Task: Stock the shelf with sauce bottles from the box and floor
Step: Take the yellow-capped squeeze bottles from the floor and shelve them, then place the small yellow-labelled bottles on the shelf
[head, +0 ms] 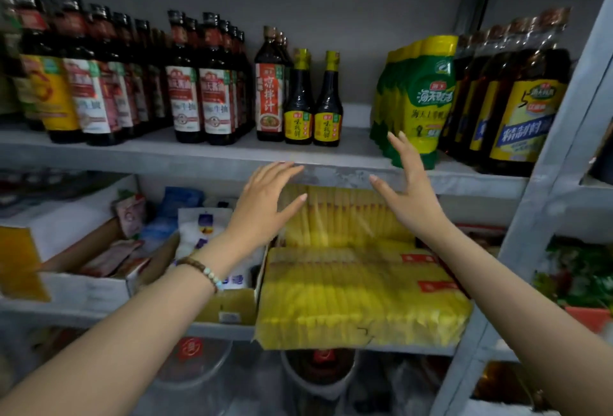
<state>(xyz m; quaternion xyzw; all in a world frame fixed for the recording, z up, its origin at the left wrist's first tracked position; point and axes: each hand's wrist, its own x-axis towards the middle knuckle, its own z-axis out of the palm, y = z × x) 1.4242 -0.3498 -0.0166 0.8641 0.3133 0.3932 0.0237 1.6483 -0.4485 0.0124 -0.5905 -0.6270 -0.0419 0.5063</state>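
Bare shelf edge; left hand, right hand near

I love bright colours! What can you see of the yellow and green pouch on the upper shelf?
The pouch looks like glossy soft plastic, yellow on top, with green areas and white printed characters. It stands upright at the front of a row of matching pouches on the grey upper shelf, beside big brown bottles. The right hand is in front of its lower corner; contact is unclear.

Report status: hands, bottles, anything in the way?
Open, empty: left hand, right hand, before shelf. Two small bottles upright, bare gap right of them. Beyond it, pouches; nothing in gap.
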